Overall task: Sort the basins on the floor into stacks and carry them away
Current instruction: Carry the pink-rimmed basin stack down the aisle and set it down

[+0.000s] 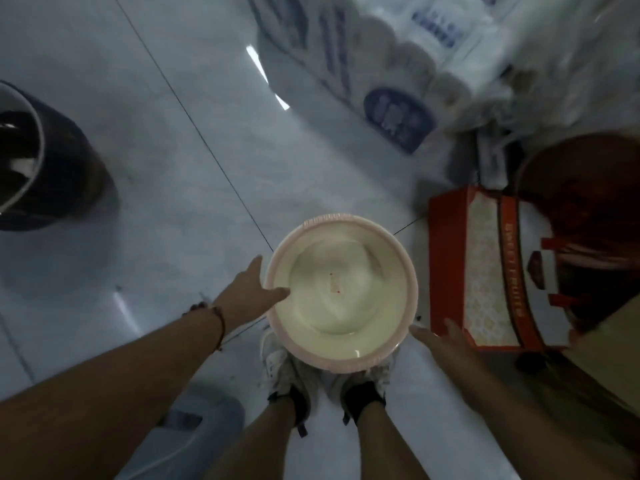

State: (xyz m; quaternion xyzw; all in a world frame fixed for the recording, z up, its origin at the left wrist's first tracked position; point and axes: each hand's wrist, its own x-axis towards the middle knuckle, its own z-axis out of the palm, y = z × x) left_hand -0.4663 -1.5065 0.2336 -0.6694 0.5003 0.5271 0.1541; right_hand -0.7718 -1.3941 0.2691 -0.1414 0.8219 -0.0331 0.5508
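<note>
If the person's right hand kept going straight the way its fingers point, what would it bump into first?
Probably the red fruit box: the right hand sits beside the basin with straight fingers aimed up toward the box's near edge. Depth is unclear, so it might pass above.

Glossy pale tiled floor (180,188), dark grout lines, dim, possibly overhead light
</note>
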